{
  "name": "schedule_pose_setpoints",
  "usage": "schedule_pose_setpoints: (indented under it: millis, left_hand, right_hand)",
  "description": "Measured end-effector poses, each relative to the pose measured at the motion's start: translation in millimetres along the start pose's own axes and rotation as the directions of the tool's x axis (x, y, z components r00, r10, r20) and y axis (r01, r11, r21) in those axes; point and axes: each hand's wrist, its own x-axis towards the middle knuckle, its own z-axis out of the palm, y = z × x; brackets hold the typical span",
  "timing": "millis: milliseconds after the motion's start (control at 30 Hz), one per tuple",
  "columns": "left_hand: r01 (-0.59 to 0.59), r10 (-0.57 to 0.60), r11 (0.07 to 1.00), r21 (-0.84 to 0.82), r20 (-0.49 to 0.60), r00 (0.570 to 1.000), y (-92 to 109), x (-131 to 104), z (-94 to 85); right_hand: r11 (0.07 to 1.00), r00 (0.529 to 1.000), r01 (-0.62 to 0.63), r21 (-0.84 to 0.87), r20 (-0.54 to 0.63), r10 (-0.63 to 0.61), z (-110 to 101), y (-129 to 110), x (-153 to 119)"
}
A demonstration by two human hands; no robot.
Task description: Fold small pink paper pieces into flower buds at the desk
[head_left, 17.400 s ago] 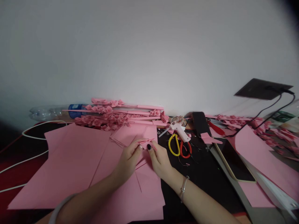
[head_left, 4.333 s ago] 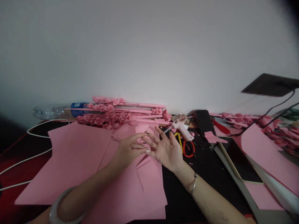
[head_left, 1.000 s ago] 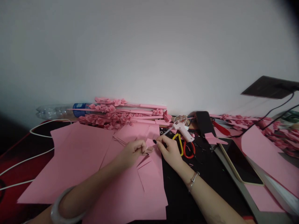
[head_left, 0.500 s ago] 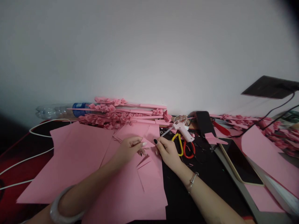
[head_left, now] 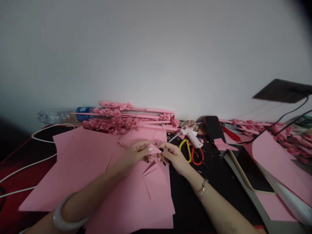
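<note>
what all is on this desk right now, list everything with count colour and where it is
small folded paper piece: one, pink, pinched between both hands
paper sheets: several, pink, spread over the desk's left and middle
paper flower stems: a pile, pink, along the wall
plastic bottle: one, clear with blue label, lying behind the stems
glue gun: one, white, right of the hands
scissors: one pair, yellow and red handles, under the glue gun
phone: one, dark screen, right side
cable: white, far left
left hand: bangle on wrist, holds the piece
right hand: bracelet on wrist, holds the piece
</note>
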Motion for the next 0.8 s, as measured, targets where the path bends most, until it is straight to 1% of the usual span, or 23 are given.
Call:
schedule_pose_setpoints:
  millis: [100, 167, 200, 300, 400, 500, 667, 800]
  left_hand:
    - [0.040, -0.041, 0.999, -0.023, -0.035, 0.999, -2.6, 0.7, -0.9]
    - [0.054, -0.055, 0.998, -0.025, -0.032, 0.998, -3.8, 0.8, -1.6]
    - [0.054, -0.055, 0.998, -0.025, -0.023, 0.998, -4.1, 0.8, -1.9]
    - [0.053, -0.052, 0.998, -0.020, 0.016, 0.998, -4.1, 1.0, -3.1]
    - [0.071, -0.070, 0.997, -0.015, 0.050, 0.996, -3.9, 2.0, -5.1]
    - [0.093, -0.093, 0.996, -0.003, 0.084, 0.992, -3.8, 2.9, -7.7]
    - [0.115, -0.128, 0.988, 0.102, 0.137, 0.982, -1.8, 2.5, -9.2]
    - [0.091, -0.115, 0.984, 0.155, 0.151, 0.982, -3.4, 3.1, -8.8]
  right_hand:
    - [0.999, 0.998, 0.042, 0.006, -0.046, -0.041, 1.0, -1.4, 1.6]
    - [0.997, 0.996, 0.071, 0.002, -0.061, -0.071, 1.3, -3.1, 2.4]
    - [0.997, 0.996, 0.071, -0.010, -0.052, -0.072, 1.3, -4.0, 2.7]
    - [0.999, 0.998, 0.047, -0.007, 0.034, -0.047, -0.2, -6.7, 3.3]
    - [1.000, 0.999, 0.011, -0.015, 0.053, -0.010, -4.7, -6.9, 3.8]
    - [0.998, 0.996, -0.026, -0.059, 0.083, 0.031, -11.5, -5.3, 4.8]
    - [0.991, 0.986, -0.056, -0.122, 0.151, 0.075, -18.4, -7.3, 6.1]
    - [0.992, 0.980, -0.077, -0.096, 0.177, 0.093, -17.0, -11.2, 6.3]
